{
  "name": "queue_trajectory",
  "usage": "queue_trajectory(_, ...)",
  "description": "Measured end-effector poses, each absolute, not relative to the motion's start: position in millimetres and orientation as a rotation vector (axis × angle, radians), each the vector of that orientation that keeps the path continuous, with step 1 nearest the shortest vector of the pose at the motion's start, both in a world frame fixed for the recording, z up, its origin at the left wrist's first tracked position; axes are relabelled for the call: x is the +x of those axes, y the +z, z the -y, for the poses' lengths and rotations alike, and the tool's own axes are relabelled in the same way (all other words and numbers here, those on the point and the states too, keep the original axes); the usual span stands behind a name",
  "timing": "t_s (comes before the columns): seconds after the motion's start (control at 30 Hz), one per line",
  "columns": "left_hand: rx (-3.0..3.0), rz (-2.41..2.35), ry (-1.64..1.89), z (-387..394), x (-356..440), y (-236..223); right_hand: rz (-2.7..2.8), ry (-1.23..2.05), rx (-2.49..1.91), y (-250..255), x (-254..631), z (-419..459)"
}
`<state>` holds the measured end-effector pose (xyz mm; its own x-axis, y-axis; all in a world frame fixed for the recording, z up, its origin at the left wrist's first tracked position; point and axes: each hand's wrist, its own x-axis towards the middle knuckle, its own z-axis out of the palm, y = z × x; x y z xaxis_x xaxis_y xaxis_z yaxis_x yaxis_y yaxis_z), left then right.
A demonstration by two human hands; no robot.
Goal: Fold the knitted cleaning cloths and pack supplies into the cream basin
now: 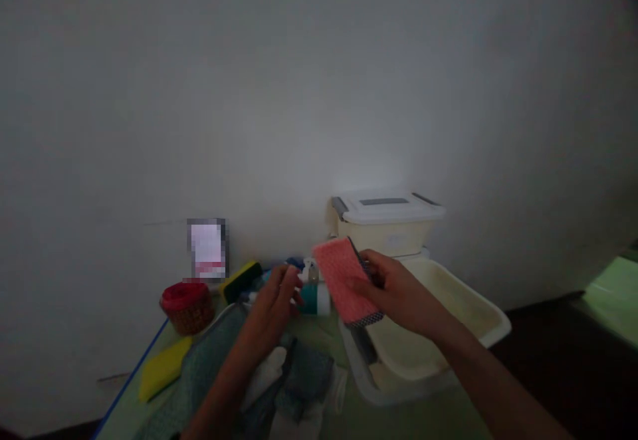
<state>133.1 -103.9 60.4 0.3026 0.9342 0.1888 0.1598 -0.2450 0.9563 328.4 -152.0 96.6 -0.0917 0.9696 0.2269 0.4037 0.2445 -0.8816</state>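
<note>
My right hand (393, 290) is closed on a pink scrub pad (343, 280) with a dark mesh underside, held tilted above the near edge of a cream tub (478, 307). My left hand (274, 307) hovers just left of the pad with its fingers curled. Its fingertips are close to a teal and white spray bottle (314, 297) lying on the table. Whether the left hand holds anything is hidden by the dim light.
A lidded cream box (386, 217) stands against the wall. Grey-green cloths (304, 377) lie under my left arm. A red scourer ball (187, 304), a yellow sponge (162, 367) and a yellow-and-green sponge (242, 279) lie at the left. The table's blue edge (132, 377) runs down the left.
</note>
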Motion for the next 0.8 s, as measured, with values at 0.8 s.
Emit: queue_trajectory(0.8,1.372,-1.008,0.735,110,164,53,1.234,1.613,-1.432,89,373,172)
